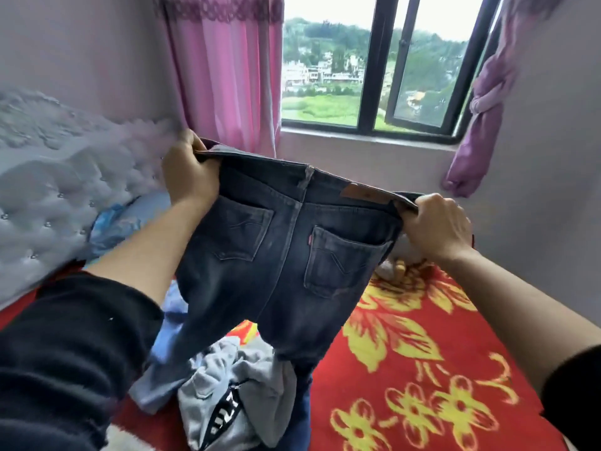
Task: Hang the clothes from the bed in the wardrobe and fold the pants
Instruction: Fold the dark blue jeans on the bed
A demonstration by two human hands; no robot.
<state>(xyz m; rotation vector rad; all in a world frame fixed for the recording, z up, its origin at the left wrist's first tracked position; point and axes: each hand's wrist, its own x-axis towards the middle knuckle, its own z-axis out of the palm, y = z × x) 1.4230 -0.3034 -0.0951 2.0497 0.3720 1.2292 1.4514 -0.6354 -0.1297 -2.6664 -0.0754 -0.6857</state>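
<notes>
A pair of dark blue-grey denim jeans [286, 255] hangs in the centre of the frame, held up above a bed covered by a red blanket with yellow flowers [422, 353]. The left hand [190, 177], at centre left, grips one end of the waistband with curled fingers; the right hand [435, 224], at centre right, grips the other end the same way. The waistband stretches between them, sloping down toward the right. The back of the jeans faces the viewer, showing two rear pockets and a brown leather patch [362, 191].

The long axis runs from the waistband at top down to the legs, which drop toward the lower centre and disappear among a crumpled grey sweatshirt [234, 398] and a pale blue garment [169, 346] heaped on the bed.

The denim looks thick and fairly heavy, soft enough to drape yet firm at the seams, and unlikely to slip. The waistband corners seem the surest holds for folding.

A pink curtain [227, 76] and a window [377, 66] fill the upper frame.
</notes>
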